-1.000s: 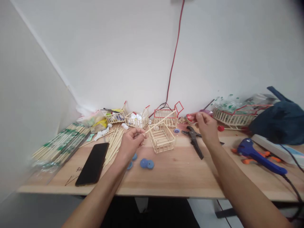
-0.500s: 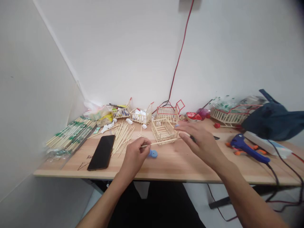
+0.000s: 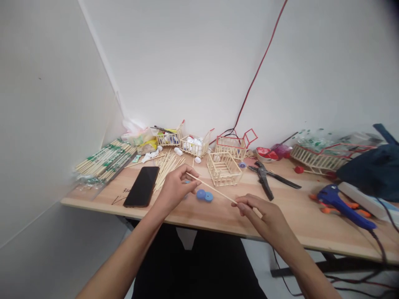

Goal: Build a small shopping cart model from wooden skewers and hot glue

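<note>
A thin wooden stick point(image 3: 215, 189) slants between my hands above the front of the table. My left hand point(image 3: 178, 185) pinches its upper left end, and my right hand point(image 3: 262, 211) pinches the lower right end between thumb and fingers. Just behind the stick stands a small basket of glued sticks point(image 3: 223, 169), open at the top. Blue bottle caps point(image 3: 205, 195) lie under the stick, partly hidden by my left hand. A pile of loose sticks point(image 3: 168, 164) spreads behind and to the left of that hand.
A black phone point(image 3: 141, 187) and bagged sticks point(image 3: 106, 162) lie left. Pliers point(image 3: 264, 180), a blue glue gun point(image 3: 346, 205) with its cable, and a white power strip point(image 3: 361, 199) lie right. Along the wall stand finished stick carts point(image 3: 195, 146) and a red-filled bowl point(image 3: 267, 154).
My right hand has come down and toward me, away from the basket, and now grips the stick's right end. The stick tilts more steeply. The pliers have come into full sight.
</note>
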`<action>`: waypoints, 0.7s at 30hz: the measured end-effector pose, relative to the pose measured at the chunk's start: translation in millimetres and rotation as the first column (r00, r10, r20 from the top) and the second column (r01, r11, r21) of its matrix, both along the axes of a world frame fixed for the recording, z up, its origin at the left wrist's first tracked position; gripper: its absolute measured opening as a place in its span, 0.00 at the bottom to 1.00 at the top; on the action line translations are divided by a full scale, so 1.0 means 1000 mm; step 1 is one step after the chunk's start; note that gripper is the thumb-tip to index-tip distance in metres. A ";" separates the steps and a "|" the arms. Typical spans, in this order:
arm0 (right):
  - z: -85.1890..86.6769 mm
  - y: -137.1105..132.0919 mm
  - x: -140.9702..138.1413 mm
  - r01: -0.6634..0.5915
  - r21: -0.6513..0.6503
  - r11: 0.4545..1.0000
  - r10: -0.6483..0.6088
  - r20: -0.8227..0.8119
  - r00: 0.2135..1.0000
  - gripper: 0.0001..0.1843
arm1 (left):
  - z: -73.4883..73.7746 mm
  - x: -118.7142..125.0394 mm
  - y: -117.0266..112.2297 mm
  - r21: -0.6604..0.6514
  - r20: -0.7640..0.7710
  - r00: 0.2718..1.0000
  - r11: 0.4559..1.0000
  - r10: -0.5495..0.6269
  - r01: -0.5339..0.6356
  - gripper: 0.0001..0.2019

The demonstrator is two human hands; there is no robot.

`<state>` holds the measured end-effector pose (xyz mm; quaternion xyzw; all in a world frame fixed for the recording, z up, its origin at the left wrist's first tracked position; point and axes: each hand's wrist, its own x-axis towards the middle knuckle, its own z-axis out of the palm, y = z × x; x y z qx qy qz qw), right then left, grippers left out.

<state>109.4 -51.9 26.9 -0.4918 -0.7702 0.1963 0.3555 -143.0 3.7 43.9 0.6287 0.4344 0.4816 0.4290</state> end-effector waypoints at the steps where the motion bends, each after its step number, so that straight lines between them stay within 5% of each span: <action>1: -0.002 -0.004 -0.001 0.021 -0.016 1.000 -0.021 -0.014 1.000 0.12 | -0.001 0.003 0.000 -0.033 0.075 0.997 0.999 -0.009 0.012 0.11; 8: -0.010 -0.020 -0.018 0.091 -0.145 0.985 -0.106 -0.096 0.990 0.17 | -0.005 0.021 -0.001 -0.179 0.442 0.897 0.977 -0.026 0.117 0.29; 13: -0.020 -0.026 -0.039 0.018 -0.289 0.957 -0.093 -0.250 0.964 0.18 | -0.005 0.029 -0.006 -0.304 0.582 0.813 0.929 0.007 0.210 0.15; 21: -0.043 -0.023 -0.058 -0.105 -0.380 0.919 -0.101 -0.485 0.869 0.20 | -0.013 0.035 -0.016 -0.285 0.643 0.766 0.920 -0.026 0.270 0.12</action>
